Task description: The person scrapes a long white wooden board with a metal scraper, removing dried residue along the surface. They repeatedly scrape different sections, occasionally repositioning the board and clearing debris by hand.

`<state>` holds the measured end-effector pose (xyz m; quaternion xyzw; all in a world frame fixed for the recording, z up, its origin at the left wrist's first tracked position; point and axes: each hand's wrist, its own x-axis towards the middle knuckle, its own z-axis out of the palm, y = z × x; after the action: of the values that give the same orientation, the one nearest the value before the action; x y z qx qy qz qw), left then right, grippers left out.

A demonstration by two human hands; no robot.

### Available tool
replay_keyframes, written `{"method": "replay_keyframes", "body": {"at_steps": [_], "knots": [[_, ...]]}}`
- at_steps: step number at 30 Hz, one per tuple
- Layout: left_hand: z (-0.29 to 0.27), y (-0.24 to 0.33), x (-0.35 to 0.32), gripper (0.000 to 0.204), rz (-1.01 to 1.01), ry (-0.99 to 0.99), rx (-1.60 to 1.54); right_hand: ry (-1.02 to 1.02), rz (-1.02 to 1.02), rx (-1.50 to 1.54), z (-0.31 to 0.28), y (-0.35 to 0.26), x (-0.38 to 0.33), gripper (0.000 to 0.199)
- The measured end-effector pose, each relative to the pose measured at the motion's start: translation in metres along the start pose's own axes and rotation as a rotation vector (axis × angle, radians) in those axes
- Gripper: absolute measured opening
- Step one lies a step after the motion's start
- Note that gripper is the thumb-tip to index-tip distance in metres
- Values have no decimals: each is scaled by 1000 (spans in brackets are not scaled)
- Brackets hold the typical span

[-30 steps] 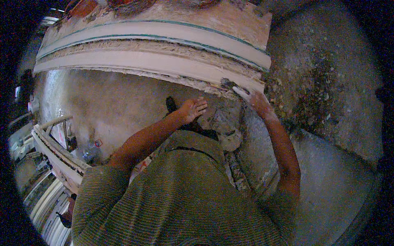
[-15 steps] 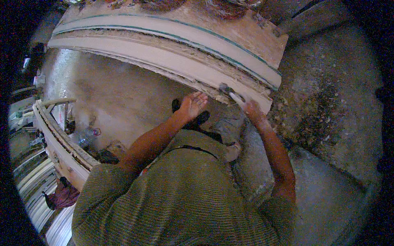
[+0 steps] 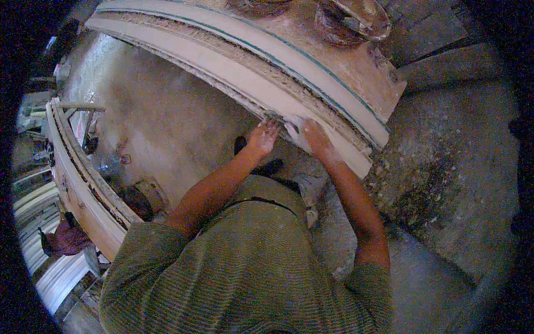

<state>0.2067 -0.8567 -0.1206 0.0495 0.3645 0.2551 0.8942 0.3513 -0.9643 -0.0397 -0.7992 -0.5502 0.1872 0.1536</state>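
Centrally, the head view shows both your hands at the near edge of a long pale strip (image 3: 231, 72), which runs obliquely across the upper scene. Your left hand (image 3: 264, 138) is open, palm turned upward, fingers slightly bent beside that edge. Your right hand (image 3: 317, 139) lies over the strip, its fingertips whitish and blurred; whether it grips anything cannot be told. Beyond, a green-edged strip (image 3: 308, 68) lies parallel on a tan board (image 3: 300, 30). A curved frame (image 3: 78, 186) stands to your left.
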Motion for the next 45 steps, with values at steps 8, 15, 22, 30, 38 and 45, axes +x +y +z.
{"method": "replay_keyframes", "body": {"at_steps": [8, 15, 22, 30, 38, 45], "knots": [[-52, -20, 31, 30, 477, -625, 651, -164, -76, 37, -23, 23, 5, 39], [-48, -12, 17, 25, -127, -107, -61, -78, -112, -120, -23, -96, 122, 40], [-10, -34, 28, 30, 131, 352, 410, -195, -4, -59, -4, -80, 126, 40], [-47, 65, -4, 20, -190, -24, 106, -90, -97, 0, -32, -51, 47, 36], [-120, 196, 37, 23, 305, 22, 393, 41, -318, -16, 37, -231, 340, 32], [-191, 313, 67, 32, 556, 94, 173, 55, -232, 209, 3, -277, 376, 33]]}}
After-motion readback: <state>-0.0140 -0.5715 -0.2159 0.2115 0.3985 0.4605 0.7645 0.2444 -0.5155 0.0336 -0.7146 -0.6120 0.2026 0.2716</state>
